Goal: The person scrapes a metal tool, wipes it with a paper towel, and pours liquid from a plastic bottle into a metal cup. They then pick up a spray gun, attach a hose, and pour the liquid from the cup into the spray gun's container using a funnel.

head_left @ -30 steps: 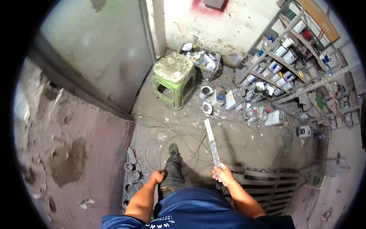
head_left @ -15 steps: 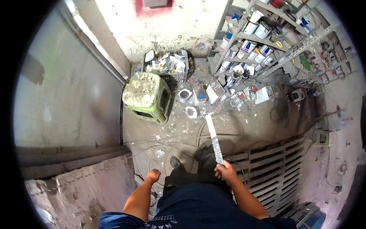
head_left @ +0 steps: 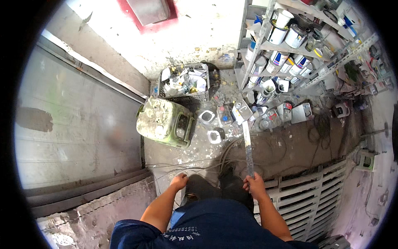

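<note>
Well right of green plastic stool (head_left: 157,120), metal shelving rack (head_left: 265,25) loaded with paint tins (head_left: 277,34). Slatted pallet (head_left: 318,186) right of stool, on its near side. Stool itself paint-spattered, on floor. Just behind stool, plastic crate (head_left: 188,98) heaped with white scraps. Right of stool, square white tin (head_left: 241,112). Long flat stick (head_left: 248,145) also right of stool, pale far end overlapping tin in view, contact unclear. Right hand (head_left: 255,186), stool's near right, grips stick's dark end. Left hand (head_left: 179,181), stool's near side, fingers curled into loose fist.
</note>
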A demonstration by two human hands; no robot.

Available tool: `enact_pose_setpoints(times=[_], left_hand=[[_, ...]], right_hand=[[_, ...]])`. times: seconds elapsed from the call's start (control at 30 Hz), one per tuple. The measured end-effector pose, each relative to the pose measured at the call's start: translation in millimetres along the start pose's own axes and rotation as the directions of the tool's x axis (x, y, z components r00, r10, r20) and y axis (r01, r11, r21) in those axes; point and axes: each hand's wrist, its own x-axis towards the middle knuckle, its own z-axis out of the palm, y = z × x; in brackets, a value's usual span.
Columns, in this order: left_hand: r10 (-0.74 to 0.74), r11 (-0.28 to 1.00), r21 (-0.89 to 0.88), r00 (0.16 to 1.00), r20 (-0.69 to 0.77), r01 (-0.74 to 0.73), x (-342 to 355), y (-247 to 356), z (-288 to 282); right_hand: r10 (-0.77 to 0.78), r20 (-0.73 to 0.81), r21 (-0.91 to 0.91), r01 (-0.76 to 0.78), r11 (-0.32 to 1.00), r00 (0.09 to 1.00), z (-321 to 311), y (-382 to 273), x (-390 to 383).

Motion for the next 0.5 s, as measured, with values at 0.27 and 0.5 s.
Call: enact_pose_setpoints(times=[0.27, 0.5], left_hand=[[0.007, 0.993, -0.114, 0.977, -0.213, -0.031, 57, 50, -74], [-0.005, 0.928, -0.361, 0.967, -0.257, -0.091, 198, 84, -171]], right_hand=[[0.003, -0.054, -0.018, -0.004, 1.000, 0.999, -10, -40, 37], [0.063, -0.171, -0.071, -0.076, 0.995, 0.983, 30, -58, 91]])
